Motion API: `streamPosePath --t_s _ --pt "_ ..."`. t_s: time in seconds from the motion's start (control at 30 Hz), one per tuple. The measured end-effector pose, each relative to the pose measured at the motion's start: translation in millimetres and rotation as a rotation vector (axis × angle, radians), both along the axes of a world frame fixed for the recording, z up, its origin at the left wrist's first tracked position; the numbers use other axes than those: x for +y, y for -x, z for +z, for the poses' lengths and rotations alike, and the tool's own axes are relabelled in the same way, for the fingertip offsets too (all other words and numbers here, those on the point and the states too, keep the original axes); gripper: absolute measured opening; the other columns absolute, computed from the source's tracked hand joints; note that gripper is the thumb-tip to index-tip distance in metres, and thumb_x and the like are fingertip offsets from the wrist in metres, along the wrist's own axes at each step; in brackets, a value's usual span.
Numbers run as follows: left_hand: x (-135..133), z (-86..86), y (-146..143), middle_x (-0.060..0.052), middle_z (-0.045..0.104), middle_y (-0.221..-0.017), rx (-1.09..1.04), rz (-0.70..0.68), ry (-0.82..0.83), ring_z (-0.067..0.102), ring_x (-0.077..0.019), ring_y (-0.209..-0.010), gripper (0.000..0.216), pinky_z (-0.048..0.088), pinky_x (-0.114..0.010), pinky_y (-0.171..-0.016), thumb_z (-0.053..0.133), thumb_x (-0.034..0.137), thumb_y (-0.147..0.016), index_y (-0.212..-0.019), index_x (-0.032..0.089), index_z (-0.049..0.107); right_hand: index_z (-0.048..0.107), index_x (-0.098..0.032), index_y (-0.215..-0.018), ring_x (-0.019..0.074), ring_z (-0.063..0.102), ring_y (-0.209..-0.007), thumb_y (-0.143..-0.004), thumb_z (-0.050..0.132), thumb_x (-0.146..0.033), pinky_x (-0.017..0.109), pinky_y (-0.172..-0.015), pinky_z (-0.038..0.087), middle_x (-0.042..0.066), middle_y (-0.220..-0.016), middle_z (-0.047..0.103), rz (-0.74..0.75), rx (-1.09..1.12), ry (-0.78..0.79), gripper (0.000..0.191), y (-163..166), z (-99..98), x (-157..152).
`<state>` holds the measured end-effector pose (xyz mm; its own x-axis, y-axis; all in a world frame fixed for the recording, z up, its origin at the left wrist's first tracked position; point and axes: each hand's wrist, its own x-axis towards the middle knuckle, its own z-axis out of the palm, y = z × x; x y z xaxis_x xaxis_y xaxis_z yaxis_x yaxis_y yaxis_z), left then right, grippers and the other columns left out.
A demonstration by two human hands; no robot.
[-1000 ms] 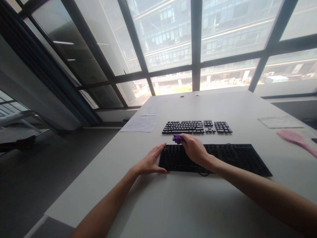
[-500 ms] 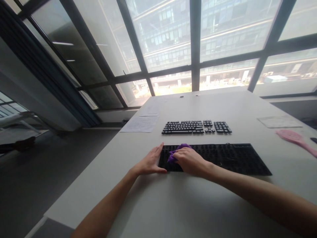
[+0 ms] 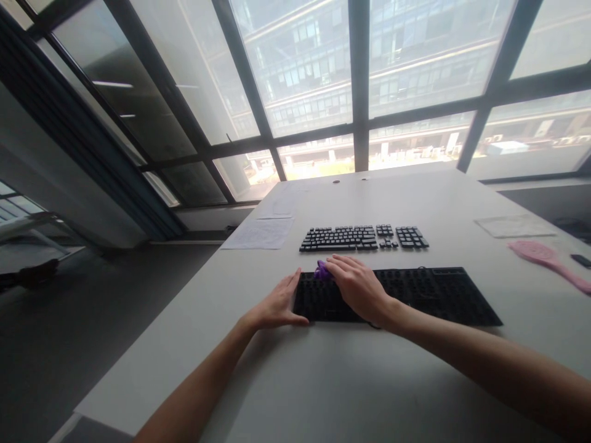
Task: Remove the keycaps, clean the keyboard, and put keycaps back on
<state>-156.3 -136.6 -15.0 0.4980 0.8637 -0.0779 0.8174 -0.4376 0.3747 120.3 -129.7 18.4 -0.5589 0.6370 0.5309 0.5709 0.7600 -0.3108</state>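
Note:
A black keyboard base [image 3: 431, 292] without its keycaps lies flat on the white table in front of me. My left hand [image 3: 279, 301] braces its left end, thumb at the near corner and fingers at the far corner. In my right hand [image 3: 357, 286] is a crumpled purple cloth [image 3: 323, 271], pressed on the far left part of the base. Much of the cloth is hidden under the fingers. Just beyond the base, loose dark keycaps [image 3: 339, 237] are laid out in keyboard order.
Paper sheets [image 3: 261, 234] lie at the table's left edge. To the right are a pink brush [image 3: 538, 251], a flat clear sheet or bag [image 3: 514, 226] and a small dark object [image 3: 580, 261]. Tall windows [image 3: 314, 74] rise behind the white table [image 3: 258, 381].
My right hand has moved the purple cloth away from me, toward the base's far edge, and its fingers have stretched out more. My left hand stays at the left end.

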Motion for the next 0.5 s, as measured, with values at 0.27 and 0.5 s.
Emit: streamPosePath --t_s 0.27,0.5 --pt "-5.1 7.2 -12.3 -0.02 0.003 -0.165 0.014 -0.062 -0.071 0.005 -0.0393 -0.152 0.138 0.016 -0.054 -0.123 0.079 0.07 -0.062 -0.159 0.016 -0.003 0.062 -0.01 -0.127 0.0348 0.039 -0.142 -0.088 0.053 -0.008 0.052 -0.114 0.035 0.025 -0.146 0.049 -0.016 -0.208 0.153 0.04 12.5 -31.2 -19.1" --pt "-6.2 10.3 -21.2 -0.022 0.018 -0.162 0.014 -0.041 -0.088 0.016 -0.0404 -0.15 0.136 0.02 -0.056 -0.122 0.08 0.069 -0.06 -0.16 0.015 0.004 0.065 -0.013 -0.124 0.0288 0.048 -0.137 -0.092 0.056 -0.017 0.043 -0.116 0.035 0.015 -0.136 0.061 0.161 -0.055 0.164 0.033 19.7 -35.1 -31.6"
